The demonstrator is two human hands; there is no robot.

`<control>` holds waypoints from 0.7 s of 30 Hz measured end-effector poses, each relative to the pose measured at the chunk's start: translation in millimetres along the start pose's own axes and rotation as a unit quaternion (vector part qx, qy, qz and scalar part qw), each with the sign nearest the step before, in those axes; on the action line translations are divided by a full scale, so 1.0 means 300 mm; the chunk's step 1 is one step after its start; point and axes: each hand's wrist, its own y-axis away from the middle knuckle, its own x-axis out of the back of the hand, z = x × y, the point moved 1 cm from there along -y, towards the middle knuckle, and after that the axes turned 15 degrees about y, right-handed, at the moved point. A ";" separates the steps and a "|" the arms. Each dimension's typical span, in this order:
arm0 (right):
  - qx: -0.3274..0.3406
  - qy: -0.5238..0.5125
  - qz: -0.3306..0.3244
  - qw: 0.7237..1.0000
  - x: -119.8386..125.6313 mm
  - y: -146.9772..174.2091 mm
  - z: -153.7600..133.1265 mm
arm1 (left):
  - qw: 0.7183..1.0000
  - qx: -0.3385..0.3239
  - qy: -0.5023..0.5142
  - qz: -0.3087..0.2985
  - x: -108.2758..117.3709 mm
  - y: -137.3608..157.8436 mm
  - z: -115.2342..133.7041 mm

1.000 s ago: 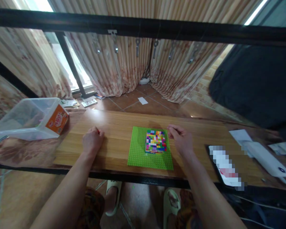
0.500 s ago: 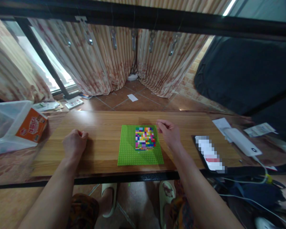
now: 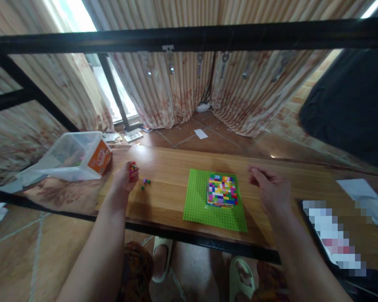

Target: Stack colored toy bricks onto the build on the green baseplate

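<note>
My left hand is over the left part of the wooden table, curled around small coloured building bricks that show at its fingers. Just right of it, several loose bricks, purple and green, lie on the wood. A green studded baseplate rests near the middle, bearing a multicoloured block of stacked bricks toward its right side. My right hand hovers to the right of the baseplate with its fingers closed together; whatever they may hold is hidden.
A clear plastic bin with an orange label stands at the table's left end. On the right lie a blurred-out phone and white paper. A black metal bar crosses above the table's far side.
My view has swung left, bringing more of the bin in. My left hand has turned and loosened, showing bricks in its fingers, and loose bricks now lie beside it. My right hand stays closed.
</note>
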 end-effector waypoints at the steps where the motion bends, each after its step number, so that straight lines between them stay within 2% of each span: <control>1: 0.003 0.000 0.012 1.000 0.005 -0.002 -0.006 | 0.996 0.040 0.072 -0.026 0.001 0.010 0.020; 4: 0.029 0.018 0.038 0.999 0.022 0.011 -0.062 | 0.962 0.085 0.247 -0.077 0.012 0.054 0.077; 8: 0.108 0.073 0.058 0.990 0.001 0.105 -0.193 | 0.925 0.077 0.356 -0.111 0.031 0.109 0.111; 9: 0.114 0.091 0.036 0.989 -0.026 0.141 -0.222 | 0.918 0.080 0.370 -0.117 0.034 0.118 0.113; 11: 0.121 0.107 -0.056 0.985 -0.112 0.219 -0.263 | 0.906 0.095 0.392 -0.126 0.036 0.129 0.113; 12: 0.140 0.109 -0.126 0.976 -0.172 0.258 -0.277 | 0.899 0.104 0.406 -0.130 0.036 0.132 0.113; 13: 0.168 0.122 -0.195 0.959 -0.240 0.293 -0.286 | 0.890 0.112 0.421 -0.134 0.036 0.133 0.113; 15: 0.240 0.138 -0.267 0.923 -0.386 0.346 -0.298 | 0.874 0.128 0.447 -0.142 0.034 0.132 0.110; 18: 0.308 0.223 -0.332 0.863 -0.597 0.377 -0.306 | 0.862 0.142 0.460 -0.157 0.034 0.130 0.103; 21: 0.368 0.312 -0.391 0.784 -0.750 0.381 -0.307 | 0.864 0.148 0.451 -0.167 0.035 0.127 0.094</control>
